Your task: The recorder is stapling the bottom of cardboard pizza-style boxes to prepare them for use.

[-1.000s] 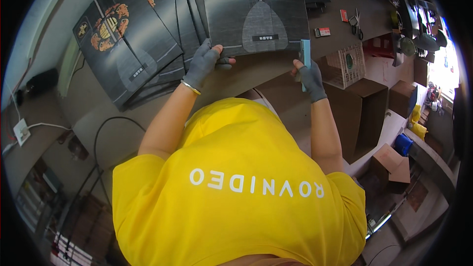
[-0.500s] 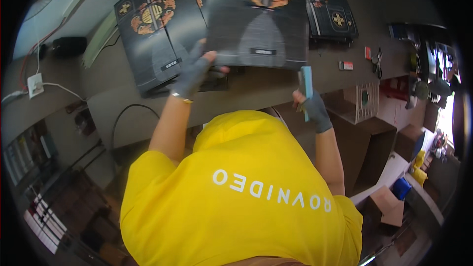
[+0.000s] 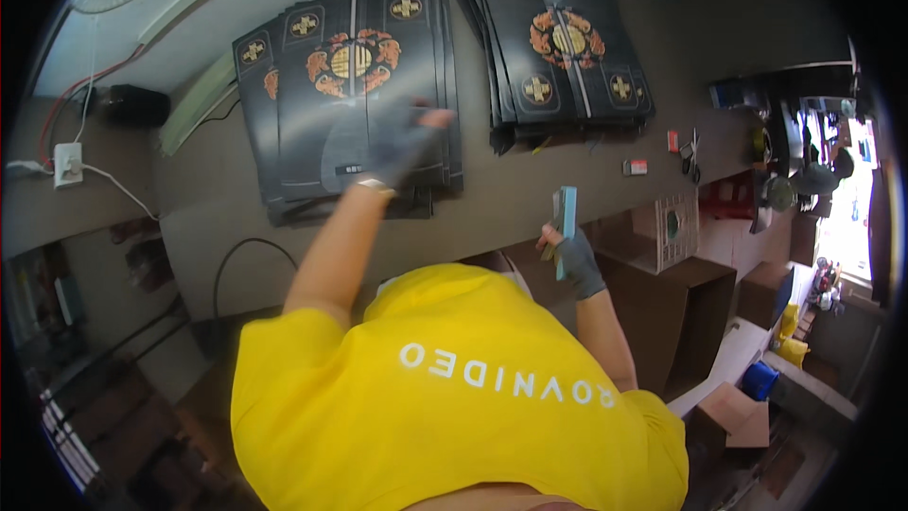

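Pieces [image 3: 345,106], flat, black and printed, lie on the counter [image 3: 492,199] in two piles: the right stack [image 3: 567,85] and, just to its left, the left stack [image 3: 307,166]. Both show a round gold emblem ringed with orange figures. On the right stack a grey arch is at the far end; on the left stack a like arch lies at the near end, so the two piles face opposite ways. We see uneven edges on both, with several layers showing.

Our left hand [image 3: 402,144], gloved in grey, is over the left stack, to the left of the right stack and a little nearer to us. It is blurred, and we cannot tell whether its fingers pinch a piece, touch the top one or are free. A bracelet [image 3: 376,186] sits at that wrist. Our right hand [image 3: 579,263], gloved alike with bare fingertips, is on the near side of the right stack, apart from it, and grasps a long, pale blue tool [image 3: 567,213].

To the right of the right stack, and nearer, we find scissors [image 3: 692,159] beside a red box [image 3: 672,141]; off its near right corner lies a red and white box [image 3: 635,167]. Farther to its near right are a crate [image 3: 683,238] and a brown carton [image 3: 653,308].
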